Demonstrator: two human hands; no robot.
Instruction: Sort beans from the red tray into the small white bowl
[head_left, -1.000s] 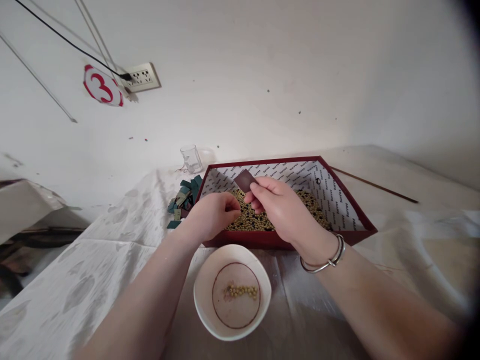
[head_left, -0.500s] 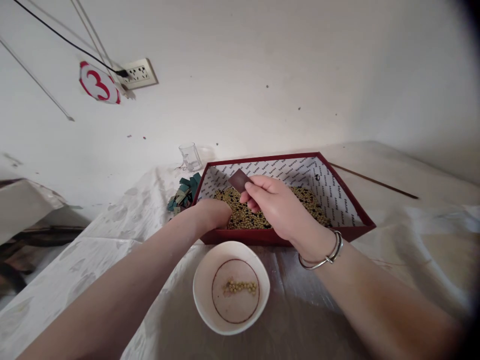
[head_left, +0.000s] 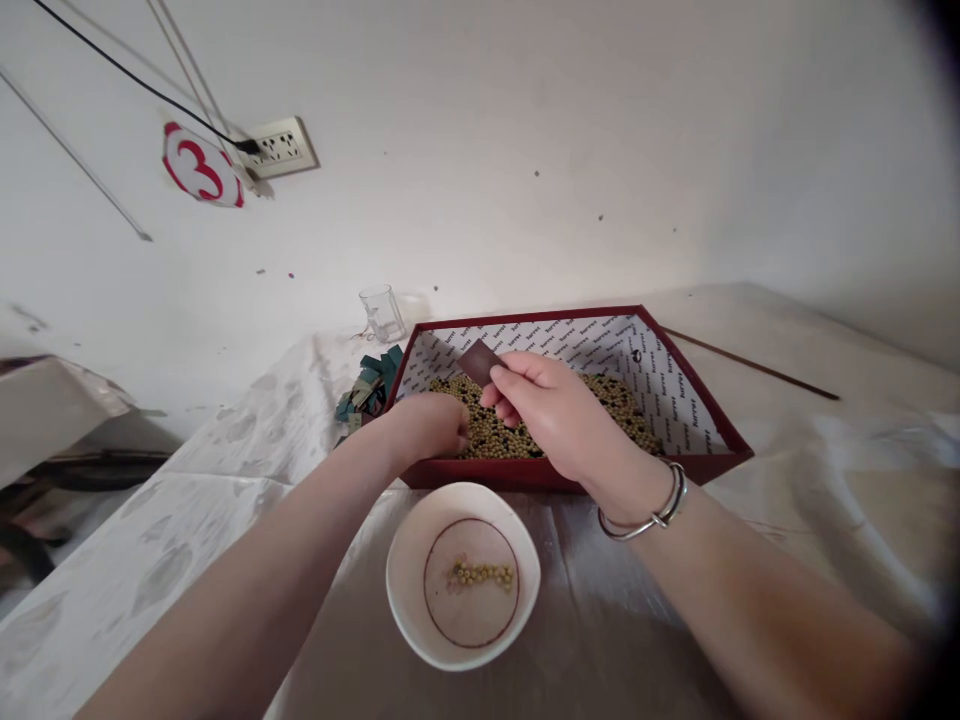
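A dark-red box (head_left: pixel 697 400) with a printed white lining holds a bed of small yellowish and black beads (head_left: pixel 499 435). My left hand (head_left: pixel 435 425) reaches over its near left side, down at the beads. Its fingers are curled and partly hidden, so what they hold, if anything, does not show. Above the beads, my right hand (head_left: pixel 544 400) pinches a small dark-brown card (head_left: pixel 478 361) between thumb and fingers. Directly before the box stands a white bowl (head_left: pixel 405 590), with a little group of yellowish beads (head_left: pixel 484 574) at its bottom.
Green strips (head_left: pixel 369 385) lie heaped against the box's left side, and a clear glass mug (head_left: pixel 382 313) stands behind them. A thin brown stick (head_left: pixel 757 365) lies to the right on the covered table (head_left: pixel 232 450). A wall socket (head_left: pixel 281 148) is at upper left.
My left hand has risen slightly, and its curled fingers show more. My right hand keeps the card in nearly the same place.
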